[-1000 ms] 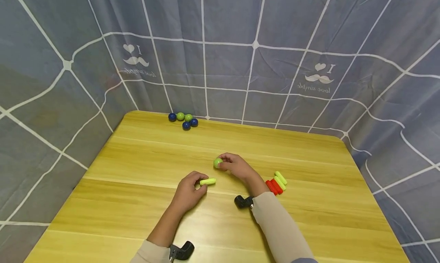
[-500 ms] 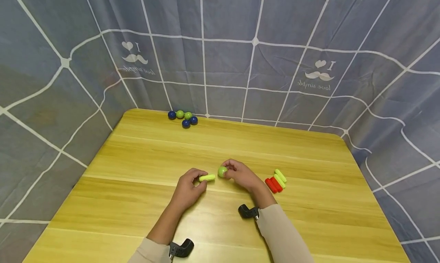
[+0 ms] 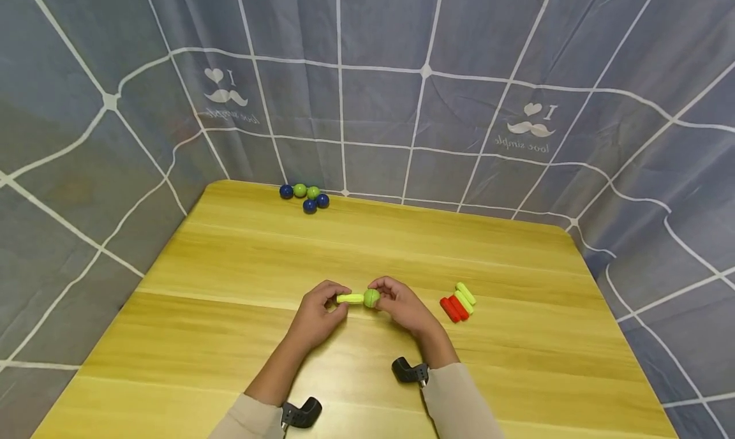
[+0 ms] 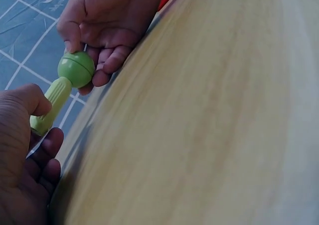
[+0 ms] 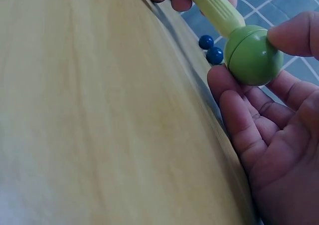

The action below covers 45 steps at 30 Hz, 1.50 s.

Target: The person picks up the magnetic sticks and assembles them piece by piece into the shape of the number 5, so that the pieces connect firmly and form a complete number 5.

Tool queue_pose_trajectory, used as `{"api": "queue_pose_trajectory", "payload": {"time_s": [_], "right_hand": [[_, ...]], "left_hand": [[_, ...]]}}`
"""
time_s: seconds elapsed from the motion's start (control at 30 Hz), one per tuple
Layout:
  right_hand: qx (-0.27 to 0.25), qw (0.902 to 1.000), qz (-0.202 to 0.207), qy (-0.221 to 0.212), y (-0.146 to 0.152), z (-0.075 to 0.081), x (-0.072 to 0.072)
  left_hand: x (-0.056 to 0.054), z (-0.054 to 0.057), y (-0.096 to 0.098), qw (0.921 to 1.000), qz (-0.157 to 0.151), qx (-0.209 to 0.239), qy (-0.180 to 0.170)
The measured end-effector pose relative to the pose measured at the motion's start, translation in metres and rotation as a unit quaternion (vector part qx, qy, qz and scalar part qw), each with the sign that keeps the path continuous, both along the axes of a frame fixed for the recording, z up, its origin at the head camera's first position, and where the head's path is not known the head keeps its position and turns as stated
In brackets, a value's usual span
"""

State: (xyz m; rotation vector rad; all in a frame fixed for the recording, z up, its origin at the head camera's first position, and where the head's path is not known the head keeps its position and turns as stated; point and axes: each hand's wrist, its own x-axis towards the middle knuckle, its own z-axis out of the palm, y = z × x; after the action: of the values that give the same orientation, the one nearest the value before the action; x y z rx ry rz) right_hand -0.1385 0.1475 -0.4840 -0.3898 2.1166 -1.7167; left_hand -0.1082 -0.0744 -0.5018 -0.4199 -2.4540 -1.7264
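My left hand [image 3: 317, 311] pinches a ribbed, yellow-green stick [image 3: 349, 298] by its left end, between thumb and fingers. A green ball [image 3: 371, 298] with a seam line round it is held by the thumb and fingers of my right hand [image 3: 404, 307]. The stick's free end meets the ball's left side. In the left wrist view the ball [image 4: 76, 69] sits at the tip of the stick [image 4: 51, 103], in line with it. The right wrist view has the ball [image 5: 253, 55] large, with the stick [image 5: 219, 11] running off to its upper left.
Two red sticks [image 3: 454, 309] and two yellow-green sticks [image 3: 466, 298] lie side by side on the wooden table [image 3: 517, 362], right of my hands. Several blue and green balls [image 3: 310, 206] cluster near the back edge. A grey gridded curtain [image 3: 379, 107] hangs behind the table.
My right hand has come down toward me with the green ball, and the ball now meets the stick's end. The left hand has lifted slightly in view, still gripping the stick.
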Motion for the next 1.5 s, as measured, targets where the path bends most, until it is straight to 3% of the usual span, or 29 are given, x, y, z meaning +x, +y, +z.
{"api": "queue_pose_trajectory", "payload": {"time_s": [0.33,0.6,0.7,0.9,1.13,1.5], "right_hand": [[0.007,0.9992,0.002,0.039,0.001,-0.010,0.007],[0.021,0.9990,-0.029,0.025,0.000,-0.011,0.009],[0.020,0.9993,-0.026,0.019,-0.001,-0.006,0.011],[0.020,0.9992,-0.023,0.025,-0.004,0.019,0.019],[0.026,0.9981,-0.027,0.048,0.004,-0.008,0.006],[0.021,0.9980,-0.019,0.057,0.002,-0.004,0.006]], "left_hand": [[0.001,-0.003,0.001,0.9999,-0.006,-0.013,0.005],[0.002,-0.002,0.003,0.9998,0.007,-0.021,-0.003],[0.003,-0.001,0.003,0.9995,0.018,-0.023,-0.014],[0.003,0.002,0.003,0.9992,0.020,-0.023,-0.024],[0.001,0.004,0.006,0.9990,0.020,-0.025,-0.033],[-0.001,0.006,0.005,0.9985,0.022,-0.037,-0.033]]}}
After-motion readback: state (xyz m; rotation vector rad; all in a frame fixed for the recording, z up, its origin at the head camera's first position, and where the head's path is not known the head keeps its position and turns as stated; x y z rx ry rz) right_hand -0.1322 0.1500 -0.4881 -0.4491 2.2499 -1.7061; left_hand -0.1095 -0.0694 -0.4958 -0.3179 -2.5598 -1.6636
